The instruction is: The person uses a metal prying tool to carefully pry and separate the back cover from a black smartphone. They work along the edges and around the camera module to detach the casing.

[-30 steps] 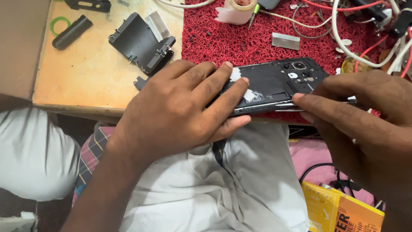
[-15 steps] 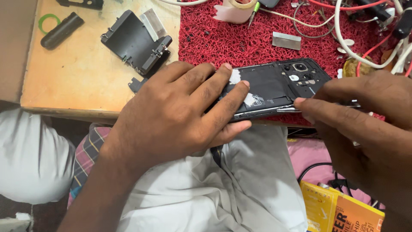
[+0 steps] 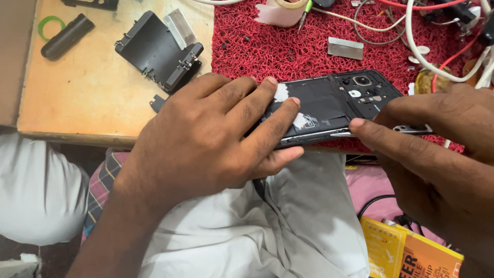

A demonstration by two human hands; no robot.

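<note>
Holding an opened smartphone [image 3: 329,105] flat at the near edge of the red mesh mat [image 3: 267,51], the left hand [image 3: 206,139] presses down with spread fingers across the phone's exposed black back, thumb curled under the lower edge. The right hand [image 3: 432,149] pinches a thin metal tool [image 3: 411,128] against the phone's lower side seam, near the camera end. Judged from this, the step calls for firm, even downward pressure from the left hand so the body cannot shift, and a shallow, level tool angle along the seam. A razor blade [image 3: 346,48] lies apart on the mat; loose cables [image 3: 432,46] crowd the far right.
</note>
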